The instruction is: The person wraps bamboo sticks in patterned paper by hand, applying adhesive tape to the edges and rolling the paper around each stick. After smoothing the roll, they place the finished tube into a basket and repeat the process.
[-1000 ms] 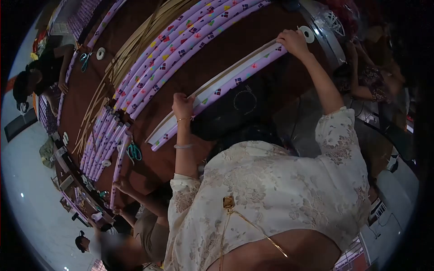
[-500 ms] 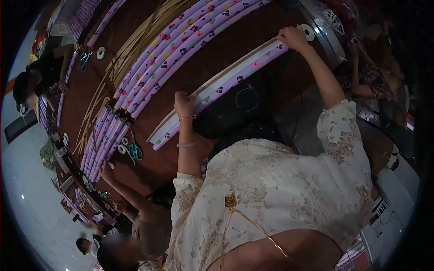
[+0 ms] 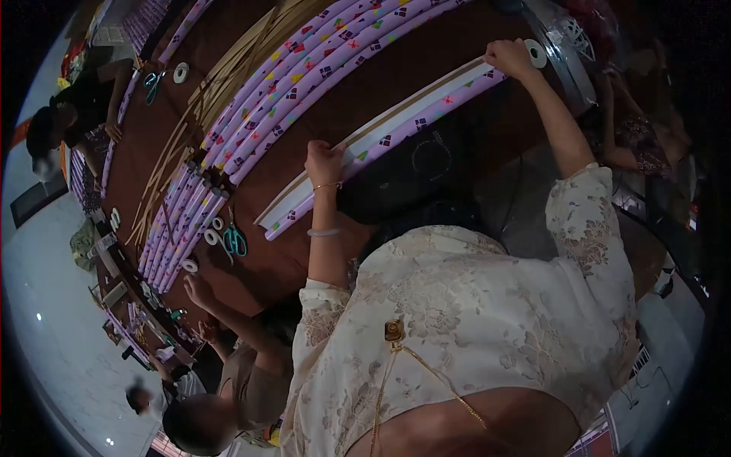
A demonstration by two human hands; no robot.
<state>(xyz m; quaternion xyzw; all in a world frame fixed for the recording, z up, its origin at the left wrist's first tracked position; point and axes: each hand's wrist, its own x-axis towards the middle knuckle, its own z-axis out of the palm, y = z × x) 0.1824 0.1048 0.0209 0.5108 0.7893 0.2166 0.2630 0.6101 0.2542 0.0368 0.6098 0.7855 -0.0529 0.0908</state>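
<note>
A long sheet of purple wrapping paper (image 3: pixel 407 131) with colourful small prints lies across the near part of the table. Its white underside faces up, and a tan strip runs along the far edge. My left hand (image 3: pixel 325 163) is closed on this edge near the left end. At the right end my right hand (image 3: pixel 512 59) pinches the same edge, close to a white tape roll (image 3: pixel 535 53). The fingertips of both hands are partly hidden.
Several purple paper-covered tubes (image 3: pixel 304 84) lie beyond the sheet beside tan strips (image 3: pixel 228 72). More tubes (image 3: pixel 179 228), teal-handled scissors (image 3: pixel 235 242) and tape rolls (image 3: pixel 212 237) are at the left. A co-worker's hand (image 3: pixel 199 291) is near them; another person leans in at far left.
The whole view has shifted slightly, carrying my hands and the sheet a little right in the picture. Both hands keep their grip. The co-worker's hand at lower left is now apart from a tape roll.
</note>
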